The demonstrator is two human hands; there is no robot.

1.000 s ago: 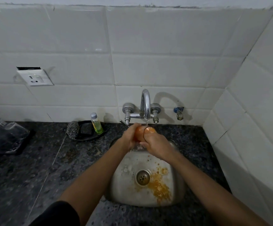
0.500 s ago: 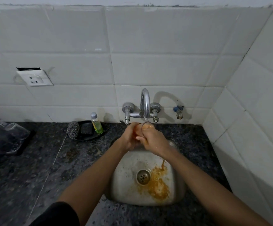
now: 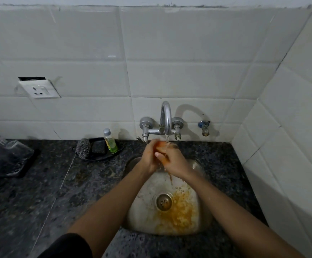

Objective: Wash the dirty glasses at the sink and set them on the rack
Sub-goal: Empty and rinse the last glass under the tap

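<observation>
A glass (image 3: 162, 146) with orange residue is under the running tap (image 3: 166, 120), over the steel sink (image 3: 144, 207). My left hand (image 3: 150, 157) wraps round the glass from the left. My right hand (image 3: 173, 161) grips it from the right, fingers curled over its side. Most of the glass is hidden by both hands. Orange-stained water runs down from the hands and pools beside the drain (image 3: 163, 202). At the far left a dark rack (image 3: 23, 164) carries clear glasses (image 3: 11, 148) turned upside down.
A black soap dish (image 3: 99, 149) holds a steel scrubber (image 3: 83, 148) and a small bottle of green liquid (image 3: 110, 142) left of the tap. A wall socket (image 3: 39, 89) is higher up. Tiled wall closes the right side. Dark granite counter (image 3: 30, 202) spreads left of the sink.
The glass has tilted and sunk deeper between my hands, so less of it shows. More orange water has run into the sink and spread by the drain.
</observation>
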